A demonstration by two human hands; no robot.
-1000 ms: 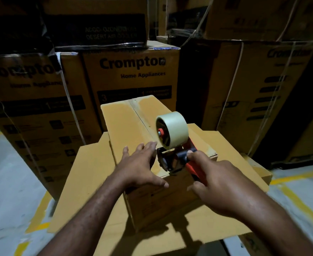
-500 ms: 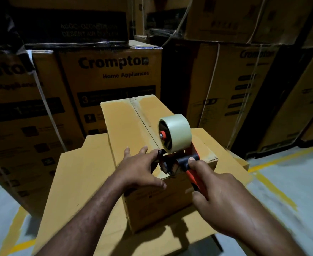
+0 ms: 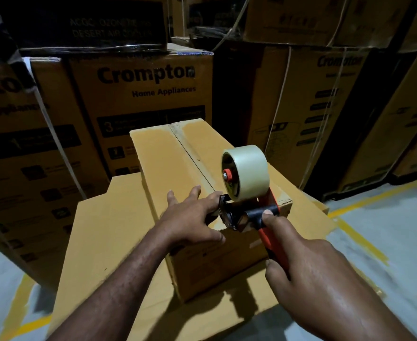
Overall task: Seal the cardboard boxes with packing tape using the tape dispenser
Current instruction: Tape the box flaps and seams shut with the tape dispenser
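A small brown cardboard box point(image 3: 168, 163) stands on a larger flat box point(image 3: 109, 232), its top flaps closed with a centre seam running away from me. My right hand point(image 3: 308, 271) grips the red handle of the tape dispenser point(image 3: 246, 215), whose black head sits at the box's near top edge. A roll of clear tape point(image 3: 248, 172) is mounted on it. My left hand point(image 3: 192, 217) rests flat on the box top beside the dispenser head, fingers spread, thumb over the near edge.
Tall stacked Crompton appliance cartons point(image 3: 143, 94) wall the back and left, and strapped cartons point(image 3: 325, 114) stand to the right. Grey floor with yellow lines point(image 3: 359, 232) shows at the right and lower left.
The view has shifted a little. Both hands and the dispenser stay at the box's near edge. My left fingers have spread and reached slightly further along the top.
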